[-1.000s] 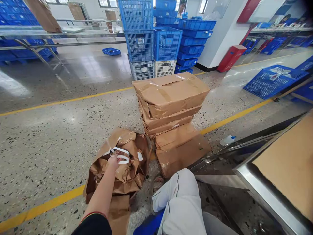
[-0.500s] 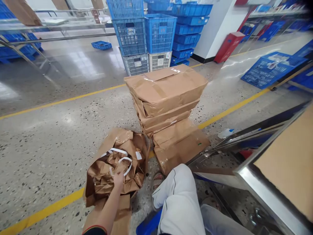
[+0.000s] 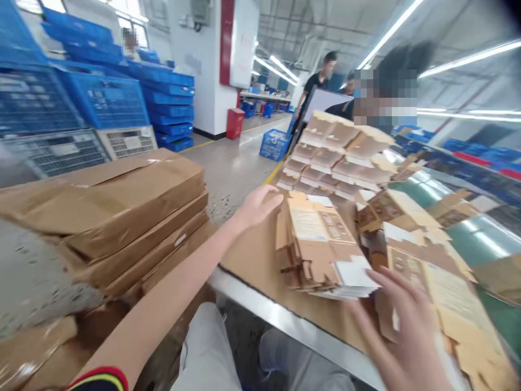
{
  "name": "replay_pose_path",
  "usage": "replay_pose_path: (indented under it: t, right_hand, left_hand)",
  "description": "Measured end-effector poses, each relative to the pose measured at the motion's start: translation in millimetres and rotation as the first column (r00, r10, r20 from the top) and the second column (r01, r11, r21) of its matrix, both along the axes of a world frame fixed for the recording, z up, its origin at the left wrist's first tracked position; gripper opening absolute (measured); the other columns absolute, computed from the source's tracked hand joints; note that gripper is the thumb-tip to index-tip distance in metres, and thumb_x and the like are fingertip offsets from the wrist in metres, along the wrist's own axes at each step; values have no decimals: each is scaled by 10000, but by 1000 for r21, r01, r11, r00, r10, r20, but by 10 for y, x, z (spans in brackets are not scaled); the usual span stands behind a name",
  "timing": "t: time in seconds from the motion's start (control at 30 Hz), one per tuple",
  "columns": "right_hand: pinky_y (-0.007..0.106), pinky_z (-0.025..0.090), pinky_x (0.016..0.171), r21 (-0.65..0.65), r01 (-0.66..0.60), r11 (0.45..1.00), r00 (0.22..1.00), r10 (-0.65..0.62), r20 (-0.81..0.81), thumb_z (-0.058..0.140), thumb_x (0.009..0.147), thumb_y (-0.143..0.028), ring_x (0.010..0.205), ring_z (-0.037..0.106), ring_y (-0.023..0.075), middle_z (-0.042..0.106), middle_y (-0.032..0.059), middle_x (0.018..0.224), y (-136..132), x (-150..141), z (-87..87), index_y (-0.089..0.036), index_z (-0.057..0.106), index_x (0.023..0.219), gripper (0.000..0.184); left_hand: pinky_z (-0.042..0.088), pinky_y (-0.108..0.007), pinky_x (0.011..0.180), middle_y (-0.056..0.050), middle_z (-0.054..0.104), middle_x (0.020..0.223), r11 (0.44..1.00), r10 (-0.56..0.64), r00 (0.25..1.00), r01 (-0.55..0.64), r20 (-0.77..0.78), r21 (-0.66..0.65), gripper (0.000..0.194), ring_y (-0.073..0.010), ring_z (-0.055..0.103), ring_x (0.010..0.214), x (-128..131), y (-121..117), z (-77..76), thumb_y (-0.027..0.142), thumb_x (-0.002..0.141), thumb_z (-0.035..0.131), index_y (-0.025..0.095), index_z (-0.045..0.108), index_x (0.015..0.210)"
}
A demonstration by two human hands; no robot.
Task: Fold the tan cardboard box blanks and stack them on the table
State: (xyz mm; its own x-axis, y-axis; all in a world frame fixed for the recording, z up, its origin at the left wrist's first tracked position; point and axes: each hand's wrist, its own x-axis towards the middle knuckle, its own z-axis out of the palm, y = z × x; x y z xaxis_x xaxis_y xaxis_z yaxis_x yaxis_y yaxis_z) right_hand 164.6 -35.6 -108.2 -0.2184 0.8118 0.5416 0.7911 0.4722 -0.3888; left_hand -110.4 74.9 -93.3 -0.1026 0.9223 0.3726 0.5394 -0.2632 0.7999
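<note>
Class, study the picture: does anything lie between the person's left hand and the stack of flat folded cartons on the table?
Nothing visible does. The left hand hovers by the far left edge of the stack of flat cartons, only bare cardboard sheet below. The right hand is at the stack's near end.

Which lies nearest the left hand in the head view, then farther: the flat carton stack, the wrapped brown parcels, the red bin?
1. The flat carton stack, just right of the left hand, beside its fingers.
2. The wrapped brown parcels, to the left, off the table.
3. The red bin, far back by the white pillar.
</note>
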Motion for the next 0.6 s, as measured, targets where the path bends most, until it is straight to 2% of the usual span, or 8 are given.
replay_pose_path:
  t: [0.07,0.13,0.2,0.27,0.37,0.43,0.53,0.6]
  right_hand:
    - [658,336,936,121,12,993,973,-40,229,578,834,-381,1286,330,481,290,252,1406,66,-199,-76,-206,443,1281,498]
    - [696,282,947,162,1,987,930,-61,363,679,748,-311,1305,288,509,240,255,1454,116,-386,-263,-246,402,1338,655]
    - [695,255,960,176,11,984,922,-78,380,679,728,-263,1282,357,478,340,234,1429,182,-501,-487,-282,388,1358,694]
    - [683,257,960,204,29,979,939,-96,330,598,780,-239,1247,429,437,431,221,1382,266,-532,-675,-287,410,1345,598]
    - [699,253,951,249,31,968,965,-94,246,570,799,-249,1211,468,431,480,214,1338,387,-469,-822,-290,466,1288,502]
    - [721,245,950,264,-12,964,979,-42,200,616,770,-278,1197,469,443,485,209,1317,452,-370,-849,-286,497,1235,480]
    - [743,242,959,219,-119,969,967,63,246,578,777,-205,1251,416,448,459,195,1349,525,-144,-825,-262,493,1204,439]
    - [734,270,963,172,-124,977,938,58,343,446,796,-61,1301,372,418,422,181,1402,542,22,-766,-251,445,1255,497]
  left_hand:
    - [336,-545,1036,-99,563,1270,994,-59,983,41,-174,-103,377,-264,485,1220,243,616,151,394,859,553,163,567,1156]
    - [325,-561,1040,-101,526,1317,974,-113,944,43,-309,-223,402,-280,454,1247,450,1111,218,397,846,572,171,560,1177]
    - [367,-548,1013,-99,529,1310,926,-175,905,18,-387,-377,387,-273,482,1216,597,1446,218,382,845,579,173,564,1171]
    - [421,-520,969,-98,550,1277,848,-234,884,-19,-405,-530,373,-254,530,1154,673,1622,159,380,852,570,175,565,1164]
    - [466,-480,920,-92,583,1222,740,-286,888,-34,-360,-671,362,-229,576,1073,652,1659,12,400,862,550,177,572,1148]
    - [476,-463,902,-84,603,1183,711,-281,910,-17,-305,-703,358,-221,590,1042,557,1578,-80,415,863,543,169,585,1120]
    - [489,-446,875,-76,624,1129,723,-180,960,-20,-216,-691,368,-215,605,1002,340,1318,-170,439,861,537,154,595,1087]
    - [505,-426,841,-66,640,1075,758,-68,986,-50,-155,-651,371,-205,620,953,191,1030,-212,454,860,533,147,604,1057]
